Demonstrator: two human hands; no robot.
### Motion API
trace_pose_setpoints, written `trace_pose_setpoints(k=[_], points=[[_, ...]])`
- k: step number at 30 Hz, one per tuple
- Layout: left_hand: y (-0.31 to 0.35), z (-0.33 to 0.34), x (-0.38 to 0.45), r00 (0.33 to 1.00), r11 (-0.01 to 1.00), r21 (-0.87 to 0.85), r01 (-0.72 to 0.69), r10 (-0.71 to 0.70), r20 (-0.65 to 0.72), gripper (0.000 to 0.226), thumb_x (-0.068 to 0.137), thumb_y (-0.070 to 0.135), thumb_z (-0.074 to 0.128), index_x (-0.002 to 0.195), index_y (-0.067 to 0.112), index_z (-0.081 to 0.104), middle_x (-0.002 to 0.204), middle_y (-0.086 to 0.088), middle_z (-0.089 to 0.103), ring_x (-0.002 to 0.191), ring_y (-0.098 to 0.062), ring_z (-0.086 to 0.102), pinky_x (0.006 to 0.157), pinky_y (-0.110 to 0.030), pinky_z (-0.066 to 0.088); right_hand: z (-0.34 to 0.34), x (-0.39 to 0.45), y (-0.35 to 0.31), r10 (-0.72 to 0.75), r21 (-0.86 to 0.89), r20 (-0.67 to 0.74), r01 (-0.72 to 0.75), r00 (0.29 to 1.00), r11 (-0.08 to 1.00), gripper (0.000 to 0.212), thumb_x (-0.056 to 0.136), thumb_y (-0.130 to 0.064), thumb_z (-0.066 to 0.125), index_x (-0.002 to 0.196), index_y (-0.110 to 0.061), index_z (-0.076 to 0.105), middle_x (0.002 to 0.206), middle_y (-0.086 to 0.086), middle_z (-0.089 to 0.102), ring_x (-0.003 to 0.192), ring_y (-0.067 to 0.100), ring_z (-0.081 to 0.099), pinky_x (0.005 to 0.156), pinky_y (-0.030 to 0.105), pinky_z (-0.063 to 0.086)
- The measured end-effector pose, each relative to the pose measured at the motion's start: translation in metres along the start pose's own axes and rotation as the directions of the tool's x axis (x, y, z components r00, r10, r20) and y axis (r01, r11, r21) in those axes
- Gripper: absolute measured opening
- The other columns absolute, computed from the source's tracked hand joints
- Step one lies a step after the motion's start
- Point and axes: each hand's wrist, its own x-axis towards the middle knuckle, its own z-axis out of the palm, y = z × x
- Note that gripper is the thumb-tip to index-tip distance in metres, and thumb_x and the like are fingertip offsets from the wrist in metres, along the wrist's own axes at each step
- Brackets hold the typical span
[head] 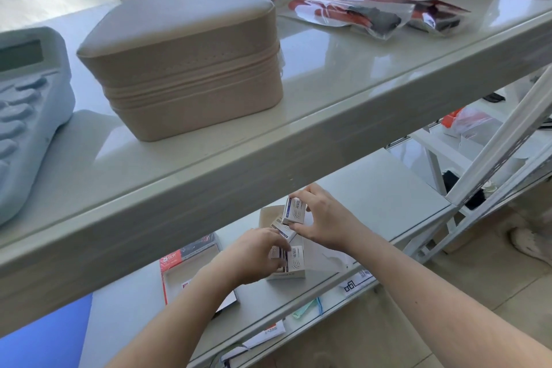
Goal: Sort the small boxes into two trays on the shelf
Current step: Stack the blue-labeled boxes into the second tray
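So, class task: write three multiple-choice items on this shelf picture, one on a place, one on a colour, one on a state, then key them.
1. The beige case sits:
A) upper shelf
B) lower shelf
C) floor

2. The calculator is:
A) red
B) pale blue
C) black

3. The right hand:
A) is empty
B) grips the shelf post
C) holds a small box

Key:
1 A, it stands on the upper shelf above both hands.
2 B, its body and keys look pale blue.
3 C, fingers pinch a small white box; the left hand grips another box.
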Motion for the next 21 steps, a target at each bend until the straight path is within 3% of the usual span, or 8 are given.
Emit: trace_pose_setpoints(k=[3,6,8,11,17,21], points=[[0.003,-0.005,0.005,0.975,0.995,-0.06,0.082,-0.093,-0.201,0.019,0.085,0.024,0.061,0.101,0.025,0.071,0.106,0.006,0.068,0.101,-0.019,0.061,0.089,-0.033,0.048,0.001,0.0,0.0,0.0,-0.016,-0.001,0.0,1.0,1.0,0.053,0.077,-0.033,0.073,0.125,-0.023,0.052,0.111,-0.001,0.051,0.099,0.015,0.051,0.088,0.035,0.05],[0.011,-0.007,0.017,0.908,0.962,-0.011,0.273,-0.261,-0.328,0.027,0.087,0.041,0.058,0.107,0.025,0.066,0.109,0.003,0.065,0.104,-0.024,0.059,0.089,-0.035,0.047,0.004,-0.002,0.001,-0.004,-0.038,0.001,0.004,1.0,0.999,0.053,0.076,-0.033,0.072,0.124,-0.022,0.052,0.11,-0.001,0.052,0.101,0.017,0.051,0.089,0.037,0.049],[0.017,-0.002,0.024,0.904,0.93,0.077,0.36,-0.327,-0.274,0.04,0.084,0.053,0.057,0.108,0.022,0.062,0.117,0.0,0.061,0.111,-0.025,0.056,0.091,-0.035,0.044,0.005,-0.004,0.001,-0.002,-0.044,-0.012,0.001,1.0,0.999,0.052,0.075,-0.033,0.072,0.122,-0.022,0.053,0.109,-0.001,0.052,0.101,0.017,0.052,0.088,0.038,0.049],[0.02,0.006,0.03,0.911,0.918,0.145,0.37,-0.329,-0.248,0.052,0.078,0.062,0.058,0.106,0.018,0.058,0.118,-0.003,0.059,0.113,-0.025,0.054,0.093,-0.038,0.043,0.006,-0.004,0.001,0.015,-0.041,-0.022,-0.016,1.0,0.999,0.051,0.073,-0.032,0.072,0.12,-0.023,0.054,0.108,-0.001,0.052,0.1,0.018,0.052,0.088,0.039,0.049],[0.011,-0.018,0.028,0.946,0.949,0.044,0.312,-0.306,-0.104,0.037,0.083,0.033,0.063,0.118,0.024,0.057,0.117,0.001,0.058,0.11,-0.022,0.055,0.084,-0.027,0.037,0.007,-0.007,0.002,0.0,-0.051,-0.015,-0.001,1.0,0.999,0.048,0.076,-0.037,0.072,0.119,-0.023,0.055,0.108,-0.004,0.053,0.099,0.015,0.052,0.087,0.036,0.05],[0.013,-0.027,0.024,0.965,0.964,-0.038,0.263,-0.263,0.001,0.039,0.09,0.023,0.062,0.128,0.018,0.053,0.112,0.002,0.054,0.093,-0.013,0.048,0.074,-0.02,0.031,0.007,-0.006,0.0,-0.003,-0.056,-0.008,0.003,1.0,0.998,0.046,0.076,-0.033,0.074,0.117,-0.023,0.056,0.106,-0.004,0.054,0.098,0.014,0.051,0.086,0.035,0.05]])
